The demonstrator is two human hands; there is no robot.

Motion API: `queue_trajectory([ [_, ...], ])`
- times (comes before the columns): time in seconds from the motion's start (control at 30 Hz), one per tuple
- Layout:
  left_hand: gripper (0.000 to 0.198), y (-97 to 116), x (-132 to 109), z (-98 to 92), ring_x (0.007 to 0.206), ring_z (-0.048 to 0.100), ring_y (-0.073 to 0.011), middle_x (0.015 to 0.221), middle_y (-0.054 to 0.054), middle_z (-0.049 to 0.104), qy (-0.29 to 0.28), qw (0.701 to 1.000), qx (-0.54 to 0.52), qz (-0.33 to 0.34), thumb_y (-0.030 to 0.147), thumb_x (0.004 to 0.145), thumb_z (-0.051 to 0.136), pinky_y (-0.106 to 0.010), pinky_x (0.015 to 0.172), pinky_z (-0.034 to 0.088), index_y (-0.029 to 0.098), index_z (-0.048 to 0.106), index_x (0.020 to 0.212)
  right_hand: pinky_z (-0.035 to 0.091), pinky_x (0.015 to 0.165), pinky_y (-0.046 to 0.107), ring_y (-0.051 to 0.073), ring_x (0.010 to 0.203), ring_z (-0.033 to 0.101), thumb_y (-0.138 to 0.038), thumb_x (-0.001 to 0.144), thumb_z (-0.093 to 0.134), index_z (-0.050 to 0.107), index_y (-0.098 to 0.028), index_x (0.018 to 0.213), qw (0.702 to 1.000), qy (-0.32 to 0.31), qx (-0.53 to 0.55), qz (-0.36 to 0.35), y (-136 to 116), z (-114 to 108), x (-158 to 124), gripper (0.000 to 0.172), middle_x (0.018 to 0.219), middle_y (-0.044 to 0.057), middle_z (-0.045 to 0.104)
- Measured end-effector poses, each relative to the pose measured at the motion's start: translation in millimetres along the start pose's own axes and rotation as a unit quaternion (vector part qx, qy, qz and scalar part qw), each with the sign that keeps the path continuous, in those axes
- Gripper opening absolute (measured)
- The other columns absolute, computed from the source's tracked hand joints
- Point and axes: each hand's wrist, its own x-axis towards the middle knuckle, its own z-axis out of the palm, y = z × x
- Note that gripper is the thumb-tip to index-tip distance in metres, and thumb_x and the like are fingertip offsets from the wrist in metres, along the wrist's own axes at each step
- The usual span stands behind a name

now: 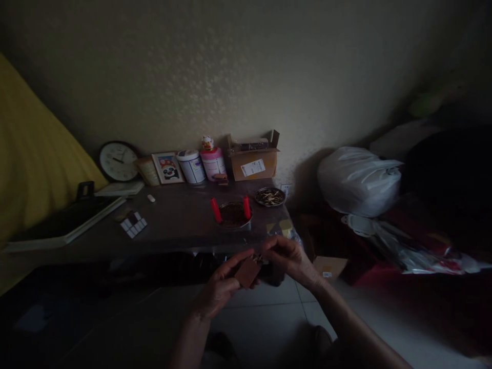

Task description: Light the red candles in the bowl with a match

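My left hand (220,290) is closed around a small brown matchbox (248,272), held tilted in front of the table's front edge. Pale match ends (258,259) stick out at the box's upper end. At that end my right hand (286,254) has thumb and fingers pinched together; what lies between them is too dim and small to make out. Beyond my hands, a round metal dish (270,197) of loose matches stands at the table's right end. A round metal bowl (232,224) with dark contents and two red upright pieces (216,210) stands left of it.
On the dark table (184,215) lie a cluster of small white-and-brown boxes (134,225) and a small white piece (151,198). Along the wall stand a clock (118,161), a panda picture (168,168), two tins (191,167) and a cardboard box (253,165). White plastic bag (355,179) at right.
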Motion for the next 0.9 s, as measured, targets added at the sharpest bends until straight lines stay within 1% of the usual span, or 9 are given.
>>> queue_trajectory([
  [0.1, 0.054, -1.7, 0.3, -1.2, 0.085, 0.063, -0.0228, 0.116, -0.008, 0.061, 0.002, 1.0, 0.003, 0.008, 0.012, 0.067, 0.057, -0.04, 0.081, 0.043, 0.026, 0.056, 0.119, 0.045, 0.06, 0.022, 0.01, 0.065, 0.053, -0.039, 0.078, 0.062, 0.06, -0.018, 0.079, 1.0, -0.012, -0.015, 0.005, -1.4, -1.0, 0.0, 0.02, 0.072, -0.001, 0.059],
  [0.17, 0.054, -3.5, 0.4, -2.5, 0.085, 0.063, -0.0231, 0.118, -0.009, 0.061, 0.0, 1.0, 0.01, 0.008, 0.011, 0.068, 0.056, -0.041, 0.082, 0.043, 0.026, 0.055, 0.12, 0.046, 0.06, 0.023, 0.011, 0.066, 0.053, -0.039, 0.079, 0.06, 0.06, -0.019, 0.079, 0.999, -0.018, -0.04, -0.005, -2.6, -1.1, 0.1, 0.02, 0.073, 0.0, 0.059],
  [0.33, 0.054, -5.7, 0.3, -3.7, 0.092, 0.061, -0.0246, 0.123, -0.009, 0.057, -0.003, 0.999, 0.029, 0.021, 0.01, 0.07, 0.055, -0.044, 0.086, 0.042, 0.026, 0.053, 0.122, 0.045, 0.063, 0.023, 0.011, 0.069, 0.055, -0.038, 0.08, 0.059, 0.06, -0.019, 0.079, 0.998, 0.005, -0.059, -0.026, -3.4, -0.8, 0.1, 0.02, 0.075, 0.0, 0.06],
  [0.5, 0.055, -3.0, 0.0, -1.7, 0.089, 0.062, -0.0247, 0.118, -0.008, 0.061, 0.002, 0.998, 0.065, 0.021, 0.009, 0.07, 0.052, -0.043, 0.084, 0.043, 0.025, 0.053, 0.122, 0.046, 0.061, 0.023, 0.011, 0.067, 0.056, -0.036, 0.082, 0.058, 0.059, -0.019, 0.08, 0.996, -0.03, -0.077, -0.031, -4.6, 0.2, -0.8, 0.017, 0.074, 0.0, 0.061],
  [0.6, 0.058, -3.5, 0.3, -3.0, 0.091, 0.062, -0.0243, 0.119, -0.008, 0.061, 0.0, 0.998, 0.065, 0.027, 0.007, 0.068, 0.051, -0.042, 0.085, 0.043, 0.025, 0.052, 0.123, 0.045, 0.061, 0.023, 0.012, 0.068, 0.056, -0.037, 0.082, 0.057, 0.06, -0.019, 0.077, 0.995, 0.001, -0.094, -0.039, -5.6, 0.4, -0.7, 0.018, 0.074, 0.0, 0.061],
  [0.63, 0.059, -4.2, 0.6, -3.9, 0.091, 0.062, -0.0244, 0.12, -0.007, 0.06, -0.003, 0.998, 0.063, 0.029, 0.007, 0.068, 0.051, -0.043, 0.086, 0.043, 0.025, 0.052, 0.123, 0.045, 0.061, 0.023, 0.012, 0.068, 0.056, -0.038, 0.082, 0.057, 0.06, -0.019, 0.077, 0.995, 0.006, -0.089, -0.037, -5.4, 0.5, -0.7, 0.019, 0.074, 0.0, 0.06],
  [0.77, 0.057, -7.3, 1.5, -6.4, 0.091, 0.062, -0.0244, 0.121, -0.008, 0.06, -0.011, 0.998, 0.052, 0.031, 0.009, 0.069, 0.053, -0.044, 0.086, 0.042, 0.026, 0.052, 0.123, 0.045, 0.062, 0.023, 0.012, 0.069, 0.056, -0.039, 0.08, 0.06, 0.061, -0.018, 0.079, 0.999, -0.013, -0.036, -0.015, -2.7, 1.6, -0.8, 0.021, 0.075, 0.0, 0.061],
  [0.83, 0.057, -7.7, 1.6, -6.3, 0.091, 0.062, -0.0244, 0.121, -0.008, 0.059, -0.013, 0.999, 0.038, 0.032, 0.011, 0.069, 0.054, -0.044, 0.086, 0.042, 0.027, 0.052, 0.124, 0.045, 0.061, 0.022, 0.011, 0.067, 0.055, -0.038, 0.077, 0.063, 0.061, -0.019, 0.078, 1.0, 0.005, 0.004, 0.0, -3.4, 1.6, -0.2, 0.02, 0.074, -0.001, 0.061],
  [0.9, 0.057, -7.1, 1.4, -5.7, 0.093, 0.061, -0.025, 0.121, -0.008, 0.059, -0.013, 0.999, 0.017, 0.034, 0.013, 0.069, 0.056, -0.043, 0.086, 0.042, 0.026, 0.052, 0.124, 0.044, 0.059, 0.021, 0.009, 0.062, 0.054, -0.037, 0.073, 0.067, 0.061, -0.019, 0.075, 0.997, 0.043, 0.06, 0.024, -6.6, 0.2, 1.1, 0.019, 0.069, -0.003, 0.059],
])
